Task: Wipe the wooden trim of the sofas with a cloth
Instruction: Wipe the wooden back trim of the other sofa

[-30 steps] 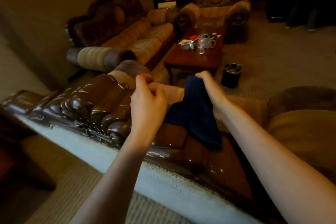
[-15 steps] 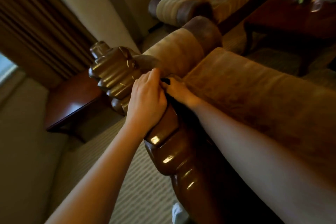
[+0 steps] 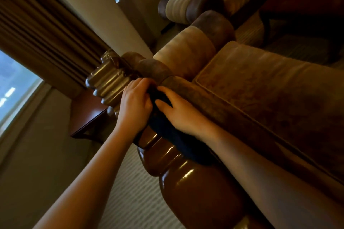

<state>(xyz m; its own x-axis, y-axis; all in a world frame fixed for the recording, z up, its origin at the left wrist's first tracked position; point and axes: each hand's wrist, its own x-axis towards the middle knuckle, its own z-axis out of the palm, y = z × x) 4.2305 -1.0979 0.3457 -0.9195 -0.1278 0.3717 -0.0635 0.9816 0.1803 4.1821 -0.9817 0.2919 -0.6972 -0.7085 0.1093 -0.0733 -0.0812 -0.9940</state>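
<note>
A dark blue cloth (image 3: 167, 132) lies over the glossy carved wooden trim (image 3: 188, 176) along the top of the sofa back. My left hand (image 3: 136, 106) rests on the cloth's left end where the trim meets its ribbed scroll (image 3: 108, 83), fingers curled over the fabric. My right hand (image 3: 178, 111) lies on the cloth with fingers fairly straight, pressing it against the wood beside the velvet upholstery (image 3: 270, 98). Much of the cloth is hidden under both hands and my right forearm.
A small wooden side table (image 3: 87, 117) stands below the scroll, left of the sofa. Curtains (image 3: 42, 29) and a window (image 3: 14, 91) fill the left. A second sofa with a roll arm (image 3: 186, 8) and a dark coffee table (image 3: 307, 2) lie beyond.
A second ago both hands held the cloth up over the trim. Now it lies on the wood under both hands; my view has swung left and closer, and my right hand has slid back.
</note>
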